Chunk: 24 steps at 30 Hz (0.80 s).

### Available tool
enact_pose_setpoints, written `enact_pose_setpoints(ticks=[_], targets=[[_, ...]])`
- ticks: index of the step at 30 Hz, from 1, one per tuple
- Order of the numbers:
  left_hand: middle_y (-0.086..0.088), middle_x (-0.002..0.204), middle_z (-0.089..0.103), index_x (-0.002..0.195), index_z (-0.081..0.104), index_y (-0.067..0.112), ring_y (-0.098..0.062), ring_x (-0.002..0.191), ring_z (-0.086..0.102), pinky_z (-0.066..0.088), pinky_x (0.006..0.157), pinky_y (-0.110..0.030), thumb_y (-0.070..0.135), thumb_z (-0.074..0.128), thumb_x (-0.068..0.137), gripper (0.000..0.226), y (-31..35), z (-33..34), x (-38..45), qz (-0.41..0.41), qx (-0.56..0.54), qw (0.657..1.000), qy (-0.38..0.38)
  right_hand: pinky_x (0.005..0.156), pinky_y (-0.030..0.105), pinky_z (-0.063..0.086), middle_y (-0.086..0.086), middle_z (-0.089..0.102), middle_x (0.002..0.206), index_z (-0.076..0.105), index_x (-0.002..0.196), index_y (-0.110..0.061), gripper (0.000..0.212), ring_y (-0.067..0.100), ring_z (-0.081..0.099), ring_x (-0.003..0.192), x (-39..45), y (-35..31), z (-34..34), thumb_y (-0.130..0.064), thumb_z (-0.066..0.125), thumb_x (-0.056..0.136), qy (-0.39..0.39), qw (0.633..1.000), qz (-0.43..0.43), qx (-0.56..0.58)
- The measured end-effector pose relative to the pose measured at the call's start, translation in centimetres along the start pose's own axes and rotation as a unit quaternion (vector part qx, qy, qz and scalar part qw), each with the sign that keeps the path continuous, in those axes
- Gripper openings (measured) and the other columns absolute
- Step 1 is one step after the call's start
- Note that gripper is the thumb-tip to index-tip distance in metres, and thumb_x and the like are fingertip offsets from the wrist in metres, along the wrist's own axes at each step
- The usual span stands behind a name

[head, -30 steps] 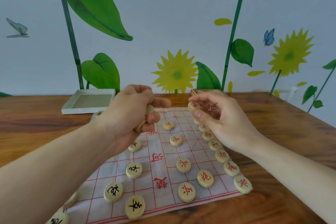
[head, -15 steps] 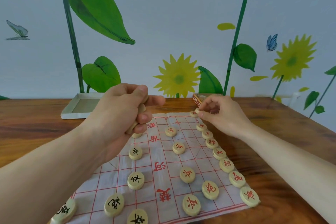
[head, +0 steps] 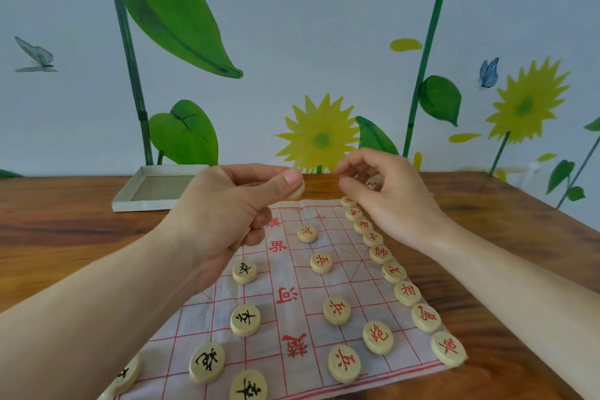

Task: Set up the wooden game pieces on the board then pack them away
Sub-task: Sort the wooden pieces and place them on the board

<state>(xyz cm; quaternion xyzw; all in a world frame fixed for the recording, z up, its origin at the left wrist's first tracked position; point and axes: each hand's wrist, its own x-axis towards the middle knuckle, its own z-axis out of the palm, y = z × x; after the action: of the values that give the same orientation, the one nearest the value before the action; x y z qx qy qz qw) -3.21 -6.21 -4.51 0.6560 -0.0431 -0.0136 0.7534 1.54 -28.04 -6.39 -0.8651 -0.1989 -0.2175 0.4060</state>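
The right hand (head: 386, 198) has lifted from the nine-piece red row at 3 o'clock, fingers curled, contents indiscernible. The left hand (head: 227, 214) grips round pale wooden pieces (head: 297, 190).

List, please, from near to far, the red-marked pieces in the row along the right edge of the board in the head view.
Piece at the near corner → second piece → third piece → fourth piece → fifth piece; the farther ones crowd together under the right hand.
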Motion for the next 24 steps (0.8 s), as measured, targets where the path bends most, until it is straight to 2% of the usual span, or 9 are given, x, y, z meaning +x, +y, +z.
enact_pose_setpoints(ticks=[3,7,9,12,15,17,19,21,24], targets=[[0.002,0.061,0.065,0.088,0.08,0.005,-0.007,0.044,0.035,0.031,0.037,-0.018,0.027,0.078,0.065,0.032,-0.2,0.2,-0.1,0.003,0.019,1.0,-0.009,0.069,0.012,0.042,-0.012,0.07,0.091,0.073,0.102,-0.029,0.02,0.007,0.064,0.089,-0.7,-2.0,0.7,-0.013,0.073,0.09,-0.027,0.998,-0.043,0.034],[0.0,0.059,0.06,0.088,0.08,0.006,-0.009,0.044,0.035,0.031,0.038,-0.019,0.029,0.078,0.064,0.033,-0.3,0.2,-0.2,0.015,0.035,0.999,-0.013,0.072,0.032,0.052,-0.015,0.072,0.101,0.07,0.119,-0.029,0.033,0.012,0.067,0.098,-1.5,-3.4,0.9,-0.011,0.073,0.091,-0.084,0.991,-0.078,0.075],[-0.001,0.058,0.058,0.086,0.08,0.006,-0.01,0.044,0.036,0.031,0.038,-0.021,0.029,0.078,0.063,0.032,-0.3,0.2,-0.2,0.021,0.035,0.999,-0.007,0.076,0.034,0.052,-0.015,0.072,0.106,0.068,0.123,-0.031,0.04,0.015,0.067,0.099,-1.8,-3.6,0.9,-0.017,0.078,0.087,-0.102,0.988,-0.094,0.07],[-0.001,0.06,0.063,0.093,0.077,0.007,-0.01,0.042,0.038,0.032,0.038,-0.022,0.022,0.08,0.069,0.029,-0.2,0.4,-0.3,0.022,0.029,0.999,0.002,0.077,0.034,0.053,-0.013,0.072,0.106,0.07,0.119,-0.03,0.04,0.017,0.068,0.097,-1.9,-3.6,0.9,-0.026,0.085,0.082,-0.086,0.988,-0.098,0.077],[-0.003,0.067,0.069,0.104,0.074,0.006,-0.01,0.041,0.038,0.032,0.037,-0.021,0.014,0.078,0.08,0.025,-0.2,0.5,-0.4,0.013,0.026,1.0,0.007,0.075,0.033,0.053,-0.012,0.07,0.104,0.072,0.113,-0.028,0.034,0.017,0.067,0.098,-1.9,-3.3,1.0,-0.028,0.084,0.081,-0.05,0.99,-0.119,0.056],[-0.007,0.076,0.074,0.107,0.071,0.007,-0.01,0.04,0.039,0.032,0.036,-0.02,0.012,0.07,0.092,0.015,-0.1,0.6,-0.2,-0.012,0.009,1.0,0.026,0.075,0.03,0.051,-0.011,0.066,0.104,0.073,0.114,-0.029,0.034,0.017,0.065,0.099,-1.8,-3.0,1.0,-0.027,0.084,0.081,-0.032,0.991,-0.115,0.055],[-0.008,0.073,0.071,0.107,0.065,0.006,-0.01,0.039,0.039,0.029,0.032,-0.018,0.01,0.058,0.1,0.011,0.1,0.7,0.0,-0.068,-0.051,0.995,0.047,0.076,0.025,0.048,-0.009,0.064,0.104,0.073,0.114,-0.029,0.034,0.017,0.064,0.097,-1.6,-2.6,1.0,-0.025,0.083,0.083,-0.025,0.992,-0.105,0.069],[-0.007,0.068,0.058,0.104,0.062,0.005,-0.011,0.04,0.037,0.026,0.031,-0.017,0.005,0.051,0.097,0.012,0.3,0.5,0.2,-0.116,-0.115,0.985,0.058,0.077,0.024,0.048,-0.008,0.063,0.104,0.073,0.116,-0.028,0.033,0.017,0.064,0.096,-1.5,-2.3,0.9,-0.022,0.081,0.085,-0.027,0.992,-0.099,0.076],[-0.007,0.074,0.046,0.093,0.055,0.006,-0.012,0.047,0.036,0.025,0.032,-0.015,-0.004,0.041,0.085,0.018,0.6,0.0,0.3,-0.146,-0.15,0.976,0.057,0.077,0.028,0.05,-0.009,0.064,0.107,0.072,0.12,-0.027,0.031,0.017,0.064,0.098,-1.5,-2.1,0.8,-0.02,0.077,0.09,-0.038,0.991,-0.102,0.072]])
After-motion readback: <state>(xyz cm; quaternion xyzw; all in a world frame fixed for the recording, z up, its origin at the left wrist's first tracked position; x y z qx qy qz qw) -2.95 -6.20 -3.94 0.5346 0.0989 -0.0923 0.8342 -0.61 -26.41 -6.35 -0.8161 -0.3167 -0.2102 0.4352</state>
